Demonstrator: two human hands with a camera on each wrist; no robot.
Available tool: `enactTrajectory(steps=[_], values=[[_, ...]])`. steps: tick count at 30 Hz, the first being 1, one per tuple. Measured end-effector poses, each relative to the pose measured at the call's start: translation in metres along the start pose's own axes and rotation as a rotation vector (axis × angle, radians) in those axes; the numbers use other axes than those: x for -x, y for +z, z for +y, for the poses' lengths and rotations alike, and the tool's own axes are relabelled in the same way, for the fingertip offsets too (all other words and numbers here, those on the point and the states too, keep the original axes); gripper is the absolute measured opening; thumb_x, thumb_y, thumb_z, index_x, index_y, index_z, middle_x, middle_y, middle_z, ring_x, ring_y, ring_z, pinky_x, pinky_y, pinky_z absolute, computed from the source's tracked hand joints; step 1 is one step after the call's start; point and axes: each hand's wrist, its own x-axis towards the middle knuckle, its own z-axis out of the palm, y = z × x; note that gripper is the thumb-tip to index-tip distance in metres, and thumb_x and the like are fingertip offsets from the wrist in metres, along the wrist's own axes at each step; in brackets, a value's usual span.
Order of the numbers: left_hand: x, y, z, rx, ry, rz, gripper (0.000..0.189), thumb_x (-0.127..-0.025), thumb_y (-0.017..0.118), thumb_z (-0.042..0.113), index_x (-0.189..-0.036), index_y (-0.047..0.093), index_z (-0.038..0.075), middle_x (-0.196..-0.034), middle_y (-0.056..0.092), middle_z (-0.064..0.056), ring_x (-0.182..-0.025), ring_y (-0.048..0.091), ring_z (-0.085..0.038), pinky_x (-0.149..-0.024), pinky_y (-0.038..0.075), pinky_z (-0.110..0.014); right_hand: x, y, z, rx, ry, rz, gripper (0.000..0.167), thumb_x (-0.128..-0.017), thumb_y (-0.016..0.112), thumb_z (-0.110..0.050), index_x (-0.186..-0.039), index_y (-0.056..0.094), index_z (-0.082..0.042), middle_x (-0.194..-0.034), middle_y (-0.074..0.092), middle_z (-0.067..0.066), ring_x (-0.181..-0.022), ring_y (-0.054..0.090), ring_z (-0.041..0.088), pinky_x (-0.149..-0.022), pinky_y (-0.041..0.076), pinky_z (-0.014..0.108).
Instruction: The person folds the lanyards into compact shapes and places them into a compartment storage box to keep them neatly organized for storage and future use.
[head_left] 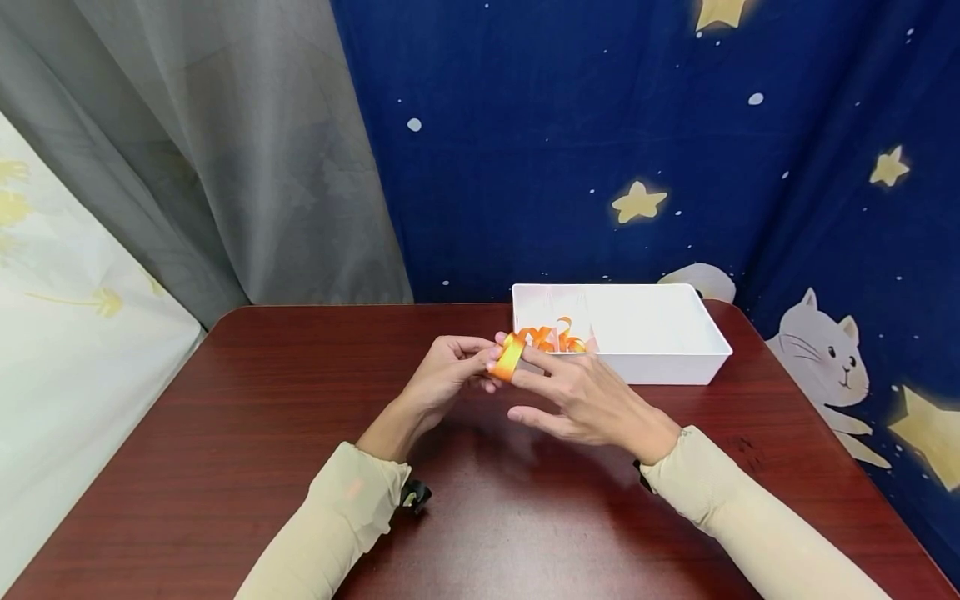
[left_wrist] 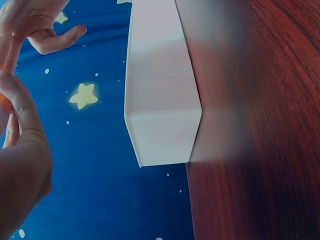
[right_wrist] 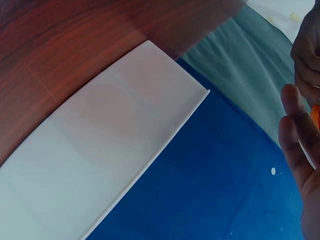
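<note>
A glossy orange ribbon forms a band at the fingertips of both hands, above the table. My left hand pinches it between thumb and fingers. From the other side my right hand reaches in with fingers extended, the fingertips right at the ribbon and the thumb held apart below. In the left wrist view only a sliver of the orange ribbon shows behind the left fingers. The right wrist view has the right hand's straight fingers at its right edge, beside a strip of orange.
Just beyond the hands, a white rectangular box stands at the back right of the dark red wooden table. Curled orange ribbon pieces lie in its left end. A blue starry curtain and a grey curtain hang behind.
</note>
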Motion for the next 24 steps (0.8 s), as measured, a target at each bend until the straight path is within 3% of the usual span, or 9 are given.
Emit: enactTrajectory(steps=[6,14,24], values=[[0.0,0.0,0.002,-0.006,0.001,-0.015,0.026,-0.099,0.062,0.019,-0.102,0.071,-0.006,-0.079,0.07,-0.008,-0.06,0.066,-0.014,-0.06,0.056,-0.025,-0.002,-0.001,0.001,0.04,-0.021,-0.03,0.037,-0.099,0.055,-0.05,-0.117,0.067,-0.02,-0.114,0.062,0.0,-0.07,0.061,0.015,-0.061,0.053,0.031],[0.001,0.007,0.008,-0.059,0.039,-0.031,0.021,-0.085,0.074,0.005,-0.099,0.068,-0.01,-0.079,0.072,-0.009,-0.066,0.068,-0.016,-0.062,0.058,-0.029,-0.01,0.0,-0.003,0.129,-0.019,-0.056,0.031,-0.099,0.058,-0.043,-0.115,0.065,-0.018,-0.116,0.059,0.0,-0.073,0.064,0.014,-0.06,0.053,0.033],[0.001,0.005,0.009,-0.051,0.0,-0.058,0.019,-0.09,0.069,0.006,-0.101,0.067,-0.009,-0.077,0.07,-0.009,-0.066,0.067,-0.015,-0.062,0.056,-0.026,-0.009,0.002,-0.005,0.103,-0.005,-0.066,0.039,-0.097,0.059,-0.044,-0.124,0.062,-0.016,-0.124,0.058,0.003,-0.07,0.062,0.015,-0.059,0.054,0.03]])
